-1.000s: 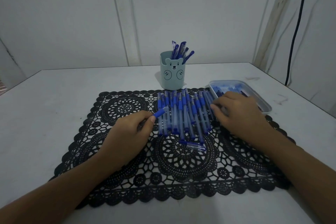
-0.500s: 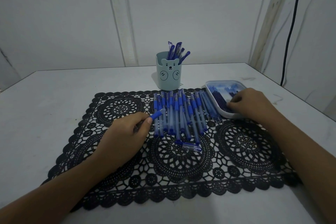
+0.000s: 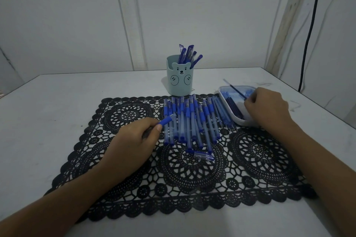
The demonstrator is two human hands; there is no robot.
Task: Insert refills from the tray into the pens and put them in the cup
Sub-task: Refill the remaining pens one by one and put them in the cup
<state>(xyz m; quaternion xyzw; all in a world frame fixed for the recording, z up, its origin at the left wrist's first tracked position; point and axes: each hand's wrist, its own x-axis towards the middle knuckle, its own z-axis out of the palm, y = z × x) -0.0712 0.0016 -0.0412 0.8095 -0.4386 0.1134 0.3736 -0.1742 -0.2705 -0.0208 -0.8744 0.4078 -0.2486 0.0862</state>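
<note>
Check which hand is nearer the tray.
Right hand: over the tray, pinching a refill. Left hand: well off to the tray's left on the mat, holding a pen.

It looks like a home. A lace placemat (image 3: 260, 152) and bear-faced cup (image 3: 180, 84) sit on a white table (image 3: 48, 121) by bare walls (image 3: 57, 15).

A mat (image 3: 192, 188) lies mid-frame on the bench (image 3: 48, 121). A row of pens (image 3: 190, 121) lies on the mat's upper middle; the cup (image 3: 180, 82) stands just behind them on the bench, the tray (image 3: 230, 114) at their right.
</note>
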